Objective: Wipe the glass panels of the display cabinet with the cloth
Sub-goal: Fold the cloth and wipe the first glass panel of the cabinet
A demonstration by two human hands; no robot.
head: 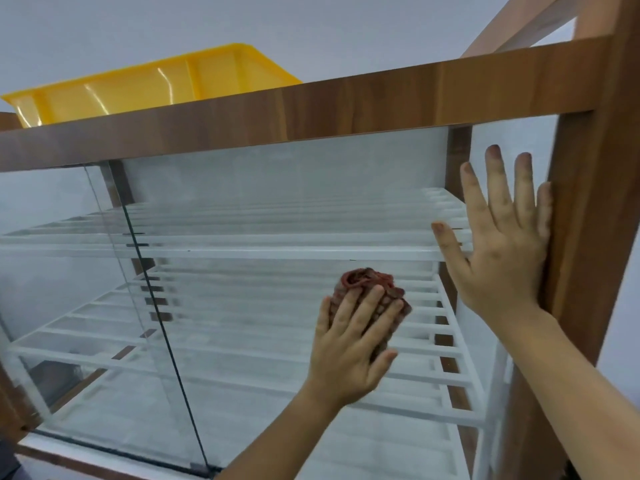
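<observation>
A wooden-framed display cabinet [381,95] fills the view, with sliding glass panels in front. On the right glass panel [263,216], my left hand [349,348] presses a bunched dark red cloth [367,282] flat against the glass with straight fingers. My right hand [502,237] lies flat with spread fingers on the same panel at its right edge, beside the wooden upright [588,237]. The left glass panel [59,271] overlaps behind a dark vertical glass edge.
A yellow plastic tray [145,88] sits on top of the cabinet at the left. White slatted shelves [277,244] run behind the glass at two levels. The bottom sliding track [114,455] runs along the lower left. A pale wall lies behind.
</observation>
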